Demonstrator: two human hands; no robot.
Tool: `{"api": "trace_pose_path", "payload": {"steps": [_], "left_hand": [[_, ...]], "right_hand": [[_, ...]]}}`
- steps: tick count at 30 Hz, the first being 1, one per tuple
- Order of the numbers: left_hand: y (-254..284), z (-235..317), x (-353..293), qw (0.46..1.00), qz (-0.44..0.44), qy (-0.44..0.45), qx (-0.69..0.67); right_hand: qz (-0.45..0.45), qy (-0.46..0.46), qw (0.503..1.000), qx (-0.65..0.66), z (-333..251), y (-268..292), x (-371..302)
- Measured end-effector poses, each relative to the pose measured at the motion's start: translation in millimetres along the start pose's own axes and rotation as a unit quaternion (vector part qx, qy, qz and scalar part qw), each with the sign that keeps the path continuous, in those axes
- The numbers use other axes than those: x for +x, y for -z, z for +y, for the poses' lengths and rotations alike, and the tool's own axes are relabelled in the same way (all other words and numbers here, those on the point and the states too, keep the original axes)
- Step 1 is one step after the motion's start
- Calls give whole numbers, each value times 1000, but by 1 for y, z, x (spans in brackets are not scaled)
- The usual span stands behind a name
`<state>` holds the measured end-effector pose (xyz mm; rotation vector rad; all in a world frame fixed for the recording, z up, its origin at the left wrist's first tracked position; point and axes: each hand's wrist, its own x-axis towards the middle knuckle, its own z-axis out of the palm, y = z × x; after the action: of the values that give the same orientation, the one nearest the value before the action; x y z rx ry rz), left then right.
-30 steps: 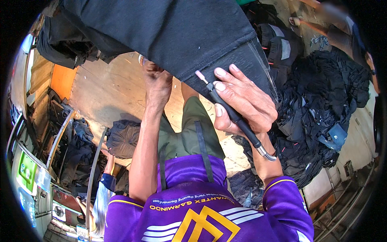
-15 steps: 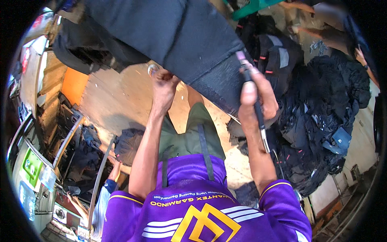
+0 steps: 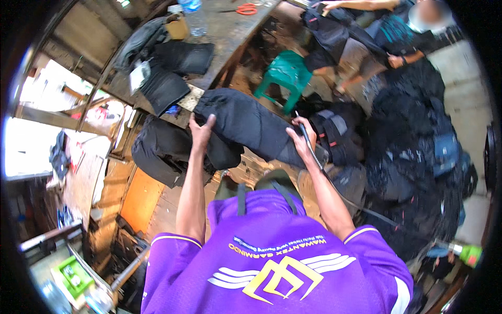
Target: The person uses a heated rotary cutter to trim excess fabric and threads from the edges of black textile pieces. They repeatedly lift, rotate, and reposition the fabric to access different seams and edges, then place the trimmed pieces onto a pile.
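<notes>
A black fabric piece, like a trouser leg (image 3: 251, 123), stretches across in front of me, slanting down from left to right. At its left end, beside the table corner, my left hand (image 3: 201, 133) grips the edge with the thumb on top. My right hand (image 3: 299, 137) is closed round a slim, pen-shaped tool (image 3: 309, 146), its narrow tip pointing away from me. From the tool's rear a thin cable (image 3: 361, 209) runs along my right forearm. That hand is at the cloth's right end; whether its fingers also pinch the cloth is hidden.
Folded dark garments (image 3: 162, 78), a bottle (image 3: 197, 23) and orange-handled scissors (image 3: 247, 9) lie on the table (image 3: 230, 36). Beyond stands a green stool (image 3: 285, 78). Dark clothes heap up (image 3: 408, 141) at right, where another person (image 3: 400, 31) handles cloth. A black bundle (image 3: 162, 149) sits at left.
My view has swung up, bringing in the table and stool. The cloth now lies farther from me, and my left hand has moved to its left end. The tool stays in my right hand.
</notes>
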<state>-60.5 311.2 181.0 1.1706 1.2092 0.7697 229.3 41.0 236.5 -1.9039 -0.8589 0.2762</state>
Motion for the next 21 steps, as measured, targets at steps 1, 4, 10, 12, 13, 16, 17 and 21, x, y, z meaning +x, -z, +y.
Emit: {"api": "trace_pose_path", "payload": {"steps": [1,4,10,12,13,16,17,21], "left_hand": [[5,-1,7,1000,17,8,20],[24,17,11,994,-16,48,95],[42,89,-21,864,-87,-334,367],[36,99,-37,888,-160,-179,392],[31,99,-45,872,-148,-192,425],[2,90,-64,835,-154,-274,452],[-14,85,-68,821,-169,-233,493],[-125,43,-134,833,-181,-286,438]], "right_hand": [[19,-3,1000,15,6,1,0],[20,8,999,39,25,9,5],[-18,-54,995,86,37,16,12],[-10,-73,995,65,43,27,12],[6,-52,995,83,48,38,10],[-31,-119,990,62,83,102,-4],[-29,-113,992,45,98,126,-10],[19,-156,987,-17,160,236,-30]]}}
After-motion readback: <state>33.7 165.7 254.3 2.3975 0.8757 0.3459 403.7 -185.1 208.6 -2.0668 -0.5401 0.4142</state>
